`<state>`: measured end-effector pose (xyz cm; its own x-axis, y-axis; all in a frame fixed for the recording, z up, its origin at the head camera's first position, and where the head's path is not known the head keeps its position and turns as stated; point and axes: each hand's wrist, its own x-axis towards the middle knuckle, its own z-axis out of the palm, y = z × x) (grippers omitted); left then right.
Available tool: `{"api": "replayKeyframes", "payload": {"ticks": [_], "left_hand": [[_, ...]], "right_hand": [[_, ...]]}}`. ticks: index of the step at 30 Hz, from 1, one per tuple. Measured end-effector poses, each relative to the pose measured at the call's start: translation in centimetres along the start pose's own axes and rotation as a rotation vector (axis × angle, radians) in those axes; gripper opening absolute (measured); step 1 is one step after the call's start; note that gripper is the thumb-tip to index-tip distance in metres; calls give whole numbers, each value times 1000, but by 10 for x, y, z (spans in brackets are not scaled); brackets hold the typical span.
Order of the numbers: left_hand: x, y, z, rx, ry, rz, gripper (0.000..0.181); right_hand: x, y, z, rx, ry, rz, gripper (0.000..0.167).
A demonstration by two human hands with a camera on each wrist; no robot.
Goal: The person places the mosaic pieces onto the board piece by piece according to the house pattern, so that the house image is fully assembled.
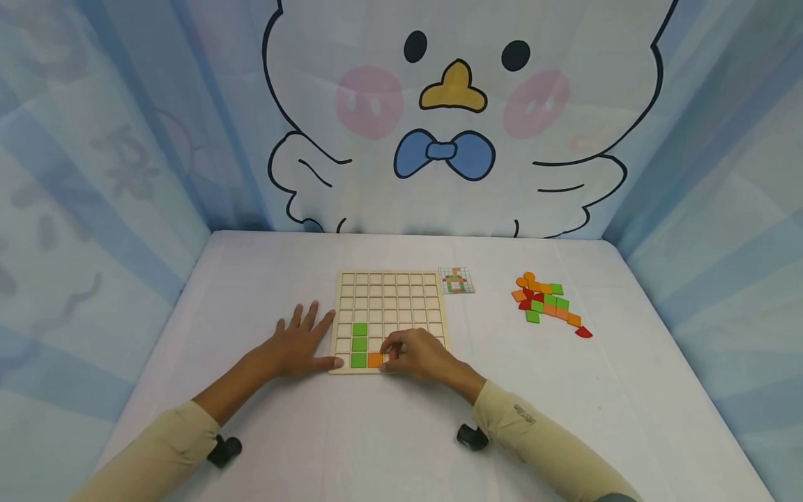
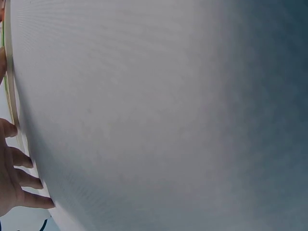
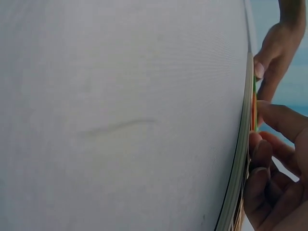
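A pale wooden grid board (image 1: 389,271) lies on the table in the head view. Three green square tiles (image 1: 360,344) fill a short column low on its left side. Beside the lowest one sits an orange square tile (image 1: 374,360). My right hand (image 1: 419,355) pinches at this orange tile's right side with thumb and forefinger, the other fingers curled; the fingertips partly hide the contact. With fingers spread, my left hand (image 1: 297,350) rests at the board's left edge, its thumb on the lower left corner. Both hands (image 3: 279,183) also appear in the right wrist view.
A small printed pattern card (image 1: 456,280) lies against the board's upper right edge. Farther right is a loose pile of orange, green and red tiles (image 1: 549,301), some round or wedge-shaped. A patterned curtain (image 1: 452,202) stands behind the white table (image 1: 389,446).
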<state>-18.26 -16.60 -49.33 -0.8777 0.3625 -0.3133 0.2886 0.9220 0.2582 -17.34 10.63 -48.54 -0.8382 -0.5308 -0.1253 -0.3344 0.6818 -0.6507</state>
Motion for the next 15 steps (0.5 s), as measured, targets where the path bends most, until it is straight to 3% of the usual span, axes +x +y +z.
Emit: {"api": "replayKeyframes", "payload": {"ticks": [15], "left_hand": [[2, -3, 3, 19, 7, 7, 107]], "right_hand": [[-21, 34, -23, 64, 28, -73, 25]]}}
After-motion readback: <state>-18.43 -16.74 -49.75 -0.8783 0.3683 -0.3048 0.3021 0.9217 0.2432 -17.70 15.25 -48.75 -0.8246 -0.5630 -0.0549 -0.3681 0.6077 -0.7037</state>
